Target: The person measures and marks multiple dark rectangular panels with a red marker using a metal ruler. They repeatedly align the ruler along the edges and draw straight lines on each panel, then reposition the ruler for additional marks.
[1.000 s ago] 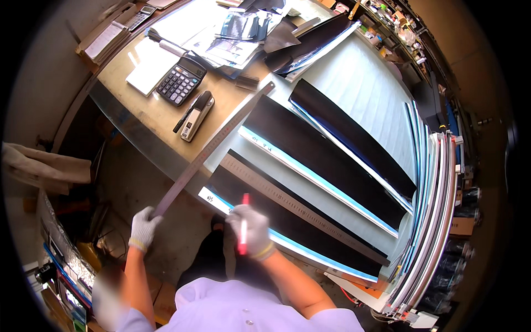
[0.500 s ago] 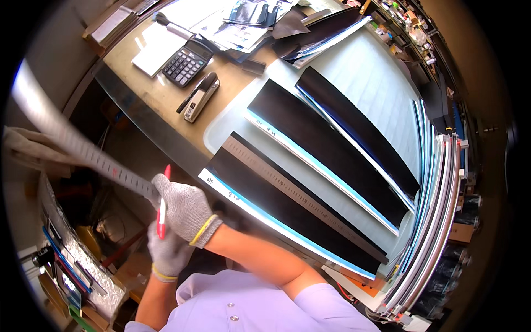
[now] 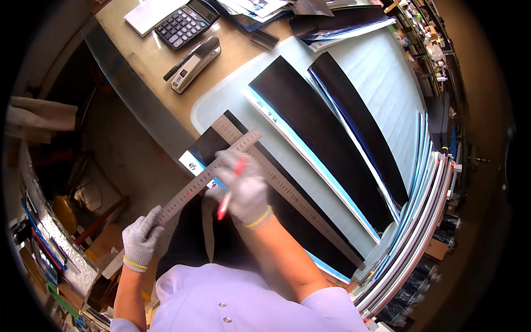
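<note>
A long steel ruler [image 3: 182,200] runs slantwise from below my left hand [image 3: 140,241], which grips it in a grey knit glove with a yellow cuff. The ruler's far end overlies the nearest black strip [image 3: 287,213]. My right hand [image 3: 246,191], gloved alike and blurred by motion, is at the far part of that ruler, with a red-and-white pen [image 3: 225,203] held in its fingers. Whether those fingers also pinch the ruler, I cannot tell. A second steel ruler [image 3: 298,202] lies lengthwise on the same strip, which has a white-and-blue edge with handwriting.
Two more black strips [image 3: 315,127] [image 3: 359,122] lie on the pale table mat [image 3: 381,83]. A stapler [image 3: 193,66], a calculator [image 3: 185,25] and papers [image 3: 254,6] are at the far left. Long stacked strips [image 3: 412,221] curve along the table's right side.
The long ruler has swung down from the upper left onto the near strip. My hands have moved apart, the left down and leftward, the right over the strip with the pen.
</note>
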Action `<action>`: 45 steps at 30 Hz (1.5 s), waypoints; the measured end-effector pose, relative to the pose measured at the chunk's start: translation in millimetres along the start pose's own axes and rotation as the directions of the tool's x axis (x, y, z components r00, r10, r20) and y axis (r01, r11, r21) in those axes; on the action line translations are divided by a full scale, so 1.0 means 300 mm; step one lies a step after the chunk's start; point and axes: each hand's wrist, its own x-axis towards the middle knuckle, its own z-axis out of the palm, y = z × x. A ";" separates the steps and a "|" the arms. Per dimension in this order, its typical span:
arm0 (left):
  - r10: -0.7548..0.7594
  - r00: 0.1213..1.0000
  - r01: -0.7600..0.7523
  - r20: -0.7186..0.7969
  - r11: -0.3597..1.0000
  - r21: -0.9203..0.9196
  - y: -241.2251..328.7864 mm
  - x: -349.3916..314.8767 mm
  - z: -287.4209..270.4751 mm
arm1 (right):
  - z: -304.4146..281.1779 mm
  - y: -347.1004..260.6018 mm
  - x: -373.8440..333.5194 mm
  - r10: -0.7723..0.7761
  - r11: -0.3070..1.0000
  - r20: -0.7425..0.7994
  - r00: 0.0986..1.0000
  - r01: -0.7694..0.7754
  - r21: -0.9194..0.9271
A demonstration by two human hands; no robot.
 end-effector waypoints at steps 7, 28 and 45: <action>-0.009 1.000 0.011 -0.029 0.996 0.087 -0.057 -0.033 0.090 | 0.019 0.196 -0.105 0.163 0.968 -0.110 0.980 -0.180 -0.173; 0.026 0.999 -0.021 -0.033 0.991 0.131 -0.125 -0.045 0.187 | 0.040 0.198 -0.110 0.173 0.919 -0.033 0.984 -0.173 -0.355; -0.006 1.000 0.007 -0.023 0.997 0.077 -0.120 -0.038 0.186 | 0.038 0.196 -0.109 0.169 0.916 -0.027 0.985 -0.167 -0.364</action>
